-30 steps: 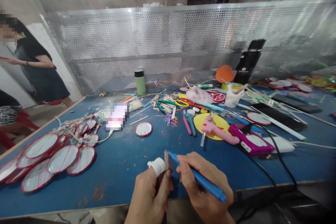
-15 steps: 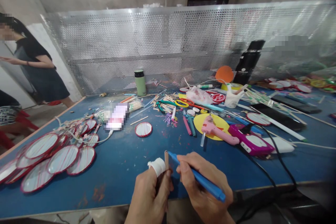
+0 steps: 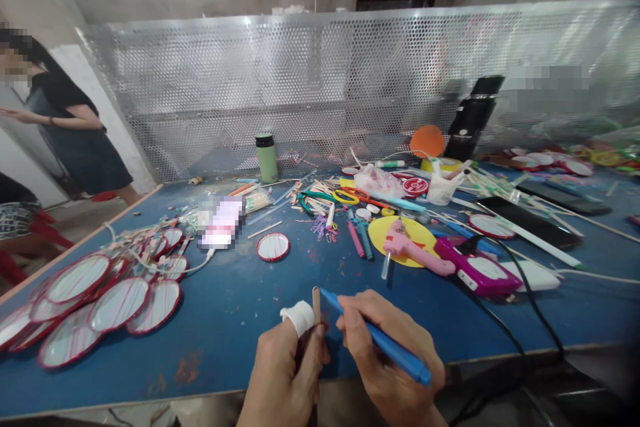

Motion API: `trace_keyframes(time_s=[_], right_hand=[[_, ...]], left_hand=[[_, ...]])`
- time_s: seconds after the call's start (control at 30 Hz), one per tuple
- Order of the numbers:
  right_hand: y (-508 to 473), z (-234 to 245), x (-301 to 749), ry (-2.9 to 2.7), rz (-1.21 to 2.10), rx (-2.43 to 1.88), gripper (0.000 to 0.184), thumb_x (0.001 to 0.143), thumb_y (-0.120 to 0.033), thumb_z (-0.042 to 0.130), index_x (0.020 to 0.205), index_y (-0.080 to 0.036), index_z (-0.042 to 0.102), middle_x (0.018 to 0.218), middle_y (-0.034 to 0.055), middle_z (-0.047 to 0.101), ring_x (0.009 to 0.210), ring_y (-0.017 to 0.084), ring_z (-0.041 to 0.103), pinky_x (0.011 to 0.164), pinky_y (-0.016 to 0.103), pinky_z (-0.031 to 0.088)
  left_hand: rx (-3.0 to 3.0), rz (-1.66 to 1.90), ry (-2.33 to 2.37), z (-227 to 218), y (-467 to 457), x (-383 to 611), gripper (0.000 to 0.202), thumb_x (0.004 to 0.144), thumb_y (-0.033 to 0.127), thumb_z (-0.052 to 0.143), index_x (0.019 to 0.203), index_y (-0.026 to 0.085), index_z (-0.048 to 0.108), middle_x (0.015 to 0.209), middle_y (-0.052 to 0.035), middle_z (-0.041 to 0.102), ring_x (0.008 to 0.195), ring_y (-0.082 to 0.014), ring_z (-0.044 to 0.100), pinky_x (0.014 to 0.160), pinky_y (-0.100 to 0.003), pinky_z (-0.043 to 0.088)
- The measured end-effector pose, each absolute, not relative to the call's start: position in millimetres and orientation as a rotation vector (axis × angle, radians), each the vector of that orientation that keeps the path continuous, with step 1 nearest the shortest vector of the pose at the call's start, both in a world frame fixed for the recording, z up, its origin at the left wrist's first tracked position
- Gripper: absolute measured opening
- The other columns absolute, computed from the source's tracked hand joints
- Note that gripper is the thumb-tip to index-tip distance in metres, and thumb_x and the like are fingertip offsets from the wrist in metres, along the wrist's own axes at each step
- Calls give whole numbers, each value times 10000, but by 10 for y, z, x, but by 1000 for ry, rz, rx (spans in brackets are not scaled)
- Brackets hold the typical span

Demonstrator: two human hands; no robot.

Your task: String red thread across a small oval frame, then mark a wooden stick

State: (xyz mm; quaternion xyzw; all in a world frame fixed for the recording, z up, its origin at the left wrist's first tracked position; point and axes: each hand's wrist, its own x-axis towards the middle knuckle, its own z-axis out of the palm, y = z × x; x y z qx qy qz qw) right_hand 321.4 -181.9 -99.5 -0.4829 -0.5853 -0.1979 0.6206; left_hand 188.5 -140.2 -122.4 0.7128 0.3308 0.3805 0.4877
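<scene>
My left hand point(image 3: 287, 370), its thumb wrapped in white tape point(image 3: 299, 317), is closed on a thin wooden craft stick point(image 3: 317, 307) held upright near the table's front edge. My right hand point(image 3: 387, 353) grips a blue marker pen point(image 3: 395, 347) like a writing tool. The pen's tip is at the stick's upper end, touching it or very close; I cannot tell which. Beyond my hands a small round disc with a red rim point(image 3: 273, 247) lies on the blue table point(image 3: 225, 300).
Red-rimmed discs point(image 3: 120, 303) are heaped at the left, beside a lit phone point(image 3: 223, 223) on a white cable. To the right lie a pink glue gun point(image 3: 410, 247) on a yellow disc and a purple device point(image 3: 475, 267). A green bottle point(image 3: 267, 159) stands behind; a person point(image 3: 75, 113) stands far left.
Almost nothing differs. Both hands keep the same grip and place, with the pen's tip still at the top of the stick.
</scene>
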Motion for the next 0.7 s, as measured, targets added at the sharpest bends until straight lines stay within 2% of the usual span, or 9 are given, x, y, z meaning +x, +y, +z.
trace_keyframes(time_s=[0.17,0.7], right_hand=[[-1817,-976,3209,-1357,-396,-1102,135,879,-67,608,908,-173,688,664,-12,704,555,92,671,575,189,542],[-1805,-957,3210,-1376,-390,-1072,144,877,-61,607,914,-174,687,671,-17,706,581,91,671,599,192,544]], left_hand=[[1714,919,812,-1216,-1410,1891,293,981,341,503,747,181,578,540,51,487,405,-72,444,416,-161,329],[1690,943,820,-1201,-1425,1906,288,975,343,515,749,178,582,537,57,476,390,-63,439,396,-146,333]])
